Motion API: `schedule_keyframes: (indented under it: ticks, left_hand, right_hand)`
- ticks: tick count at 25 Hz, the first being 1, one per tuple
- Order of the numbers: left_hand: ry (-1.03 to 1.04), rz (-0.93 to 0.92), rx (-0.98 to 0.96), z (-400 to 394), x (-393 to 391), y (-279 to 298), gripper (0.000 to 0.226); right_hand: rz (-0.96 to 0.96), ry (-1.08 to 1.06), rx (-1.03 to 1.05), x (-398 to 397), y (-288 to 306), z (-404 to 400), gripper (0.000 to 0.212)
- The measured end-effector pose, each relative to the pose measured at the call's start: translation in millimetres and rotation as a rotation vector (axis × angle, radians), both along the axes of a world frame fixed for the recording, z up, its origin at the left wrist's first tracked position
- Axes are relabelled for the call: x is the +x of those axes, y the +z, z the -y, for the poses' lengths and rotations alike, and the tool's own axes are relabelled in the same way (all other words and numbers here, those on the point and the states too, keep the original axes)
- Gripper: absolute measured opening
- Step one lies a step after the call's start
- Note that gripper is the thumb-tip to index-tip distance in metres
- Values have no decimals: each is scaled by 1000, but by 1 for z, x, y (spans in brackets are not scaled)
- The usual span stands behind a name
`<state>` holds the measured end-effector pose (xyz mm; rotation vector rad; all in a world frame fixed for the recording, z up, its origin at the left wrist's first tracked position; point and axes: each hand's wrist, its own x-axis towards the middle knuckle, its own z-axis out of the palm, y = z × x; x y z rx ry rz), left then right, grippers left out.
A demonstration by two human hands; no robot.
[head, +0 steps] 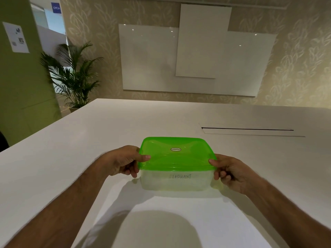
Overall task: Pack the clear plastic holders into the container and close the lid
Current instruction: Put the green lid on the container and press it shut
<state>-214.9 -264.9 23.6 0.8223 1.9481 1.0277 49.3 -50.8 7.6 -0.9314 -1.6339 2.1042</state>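
Hands (125, 161) (230, 171) are gripping the green lid (176, 153) on the container (174, 181) (thumbs on top), ideally pressing each corner down evenly.

The container (176, 179) sits on the desk (107, 126), lid (176, 154) on it, a hand at either side, left (123, 161) and right (231, 171).

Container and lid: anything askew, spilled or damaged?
Nothing stands out. The green lid sits level on the container, left hand and right hand gripping its sides. Nothing spilled on the table.
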Motion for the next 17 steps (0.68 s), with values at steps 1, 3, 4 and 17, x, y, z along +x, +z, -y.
schedule_keyframes:
  ticks: [1, 3, 4, 17]
  left_hand:
    - [0, -2, -2, 0, 0, 0, 50]
    - [-2, -6, -9, 0, 0, 1, 50]
    - [-3, -6, -11, 0, 0, 1, 50]
    - [0, -6, -19, 1, 2, 3, 37]
  right_hand:
    - [14, 7, 16, 0, 0, 0, 27]
    - [48, 33, 54, 1, 1, -1, 26]
    - [64, 45, 65, 2, 1, -1, 26]
    - [-9, 45, 109, 2, -3, -4, 17]
